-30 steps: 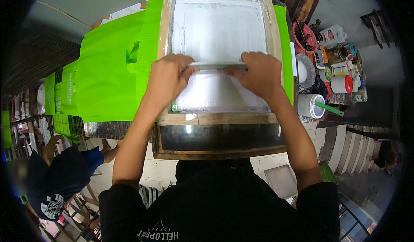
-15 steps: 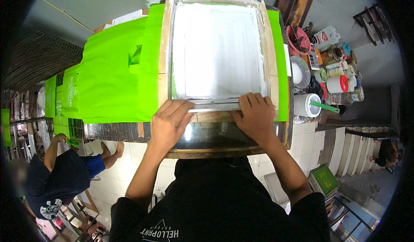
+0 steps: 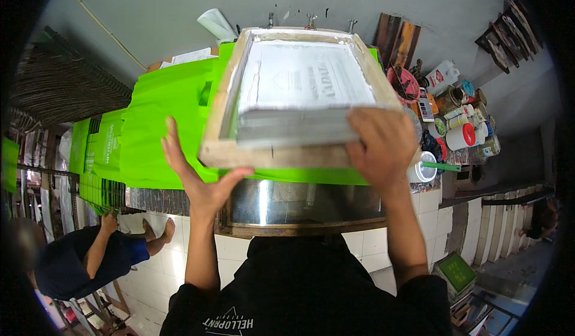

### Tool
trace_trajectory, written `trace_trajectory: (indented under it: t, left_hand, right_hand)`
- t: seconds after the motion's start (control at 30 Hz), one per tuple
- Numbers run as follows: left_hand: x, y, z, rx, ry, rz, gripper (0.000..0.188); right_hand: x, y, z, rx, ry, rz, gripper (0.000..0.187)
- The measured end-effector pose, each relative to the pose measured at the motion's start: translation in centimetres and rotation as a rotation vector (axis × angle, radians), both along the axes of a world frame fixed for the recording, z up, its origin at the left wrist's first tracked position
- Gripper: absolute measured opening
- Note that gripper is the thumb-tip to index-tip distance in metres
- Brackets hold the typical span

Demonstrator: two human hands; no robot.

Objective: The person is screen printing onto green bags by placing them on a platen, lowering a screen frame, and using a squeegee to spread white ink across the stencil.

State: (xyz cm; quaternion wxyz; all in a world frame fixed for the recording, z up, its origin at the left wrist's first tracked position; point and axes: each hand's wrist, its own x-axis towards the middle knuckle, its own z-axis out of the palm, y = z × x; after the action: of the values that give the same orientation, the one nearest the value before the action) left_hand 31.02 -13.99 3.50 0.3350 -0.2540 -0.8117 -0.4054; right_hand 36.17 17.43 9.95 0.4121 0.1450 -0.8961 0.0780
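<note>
Seen from above, a person in a black shirt stands at a steel-fronted printing table (image 3: pixel 299 201) in the lower middle of the frame. Half a second earlier both hands pressed a squeegee at the near edge of a flat wooden screen-printing frame (image 3: pixel 299 90); now the frame's near edge is lifted and tilted up, so the print stroke looks finished and the screen is being raised off the work. The left hand (image 3: pixel 200 177) is open, fingers spread, palm under the frame's near-left corner. The right hand (image 3: pixel 383 147) grips the near rail together with the grey squeegee (image 3: pixel 293 127). Beneath the frame lies a bright green fabric bag (image 3: pixel 162 132), with more green bags (image 3: pixel 96 150) stacked at left. At right, ink pots and cans (image 3: pixel 461 126) crowd a counter. In the lower left another person (image 3: pixel 84 264) crouches on the white tiled floor (image 3: pixel 150 276). A grey wall (image 3: pixel 179 0) fills the top
</note>
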Motion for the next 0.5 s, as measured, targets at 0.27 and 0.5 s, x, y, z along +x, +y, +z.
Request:
trace_trajectory:
  t: [0.27,0.5]
  left_hand:
    - [-10.8,-3.0,-3.8,-0.068,-0.755,0.331,0.094]
    - [-17.6,-4.5,-9.0,0.179,-1.261,-0.041,0.064]
  right_hand:
    - [-8.6,1.4,13.3,0.029,-0.038,-0.266,0.028]
    - [-13.2,1.9,19.4,-0.023,-0.012,-0.257,0.043]
